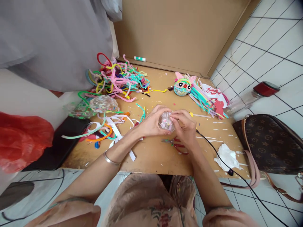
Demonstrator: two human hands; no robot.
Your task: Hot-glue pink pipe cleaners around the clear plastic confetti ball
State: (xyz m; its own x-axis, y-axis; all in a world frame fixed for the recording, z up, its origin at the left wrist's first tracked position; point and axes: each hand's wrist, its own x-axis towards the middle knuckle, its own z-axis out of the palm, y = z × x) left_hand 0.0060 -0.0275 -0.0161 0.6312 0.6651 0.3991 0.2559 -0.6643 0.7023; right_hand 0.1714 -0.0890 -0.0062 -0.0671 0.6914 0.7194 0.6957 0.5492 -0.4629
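Note:
My left hand (152,123) is wrapped round a small clear plastic packet (166,122) with pale pinkish bits in it, held above the middle of the table. At the packet's upper right edge, the fingers of my right hand (184,124) are pinched together on the plastic. Whether it is a bag or a cup-like container, I cannot make out. Just below my hands lie red-handled scissors (176,144), partly behind my right wrist. Beyond them rests a round face ornament (182,86) with pink ears and a tail of coloured pipe cleaners (201,97).
A tangled heap of pipe cleaners (118,78) fills the back left, with clear plastic bags (104,104) and paper scraps (115,127) in front. On the right are a crumpled tissue (227,157), a black cable (213,146), a glass bottle (246,101) and a brown handbag (270,143).

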